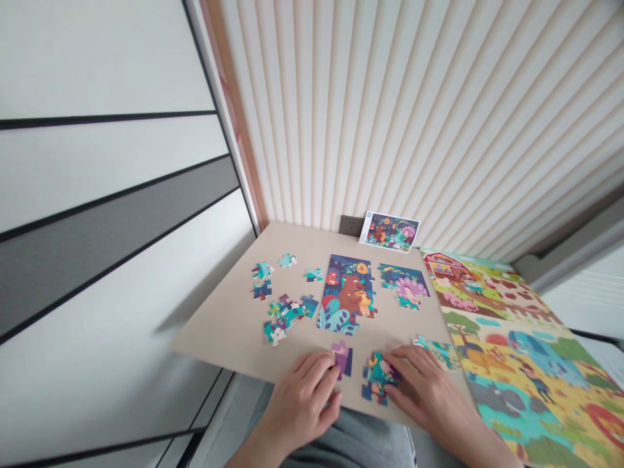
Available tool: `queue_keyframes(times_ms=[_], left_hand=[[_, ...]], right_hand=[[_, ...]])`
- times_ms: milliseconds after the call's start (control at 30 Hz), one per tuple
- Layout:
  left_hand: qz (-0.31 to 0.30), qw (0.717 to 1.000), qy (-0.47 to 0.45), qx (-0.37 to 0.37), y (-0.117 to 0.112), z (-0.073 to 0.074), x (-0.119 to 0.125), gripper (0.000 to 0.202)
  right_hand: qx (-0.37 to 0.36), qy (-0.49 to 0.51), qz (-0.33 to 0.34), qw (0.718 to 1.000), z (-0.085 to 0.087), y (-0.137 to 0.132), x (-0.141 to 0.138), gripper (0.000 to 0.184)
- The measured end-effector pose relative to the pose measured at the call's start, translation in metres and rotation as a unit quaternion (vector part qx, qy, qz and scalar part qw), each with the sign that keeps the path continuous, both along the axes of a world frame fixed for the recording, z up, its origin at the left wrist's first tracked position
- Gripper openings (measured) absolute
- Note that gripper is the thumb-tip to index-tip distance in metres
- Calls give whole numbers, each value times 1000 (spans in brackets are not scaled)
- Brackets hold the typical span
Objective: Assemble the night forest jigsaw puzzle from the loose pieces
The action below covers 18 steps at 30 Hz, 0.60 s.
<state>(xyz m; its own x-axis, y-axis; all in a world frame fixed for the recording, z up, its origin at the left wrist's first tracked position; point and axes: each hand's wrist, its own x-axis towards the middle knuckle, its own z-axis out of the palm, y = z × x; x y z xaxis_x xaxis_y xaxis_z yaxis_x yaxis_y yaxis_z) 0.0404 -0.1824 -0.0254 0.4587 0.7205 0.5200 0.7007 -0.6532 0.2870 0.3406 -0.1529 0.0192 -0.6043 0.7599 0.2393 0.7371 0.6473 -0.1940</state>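
Observation:
At the table's near edge, my left hand has its fingers curled, with the fingertips at the left side of a purple puzzle piece. My right hand grips a teal puzzle piece between thumb and fingers. That piece lies over or against darker blue puzzle pieces; whether they are joined cannot be seen. Beyond both hands lies a joined puzzle section with a brown bear. A smaller joined section shows a pink peacock. Past my right fingers is a teal leafy section, partly covered by the hand.
Several loose puzzle pieces are scattered over the left of the beige table. A reference picture card leans on the ribbed wall beside a dark socket. A colourful animal mat adjoins the table's right edge.

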Motion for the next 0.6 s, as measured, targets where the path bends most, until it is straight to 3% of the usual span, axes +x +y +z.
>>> queue_keyframes(times_ms=[133,333,600], left_hand=[[-3,1000,-2,-5,1,2,0,35],[0,1000,-7,-8,0,6,1,33],[1,1000,-1,-11,1,7,2,31]], right_hand=[[-3,-15,-10,1000,-1,-2,2,37],[4,-12,-10,1000,-1,-14,-5,75],[-31,16,-21,999,-11,-14,-12,48]])
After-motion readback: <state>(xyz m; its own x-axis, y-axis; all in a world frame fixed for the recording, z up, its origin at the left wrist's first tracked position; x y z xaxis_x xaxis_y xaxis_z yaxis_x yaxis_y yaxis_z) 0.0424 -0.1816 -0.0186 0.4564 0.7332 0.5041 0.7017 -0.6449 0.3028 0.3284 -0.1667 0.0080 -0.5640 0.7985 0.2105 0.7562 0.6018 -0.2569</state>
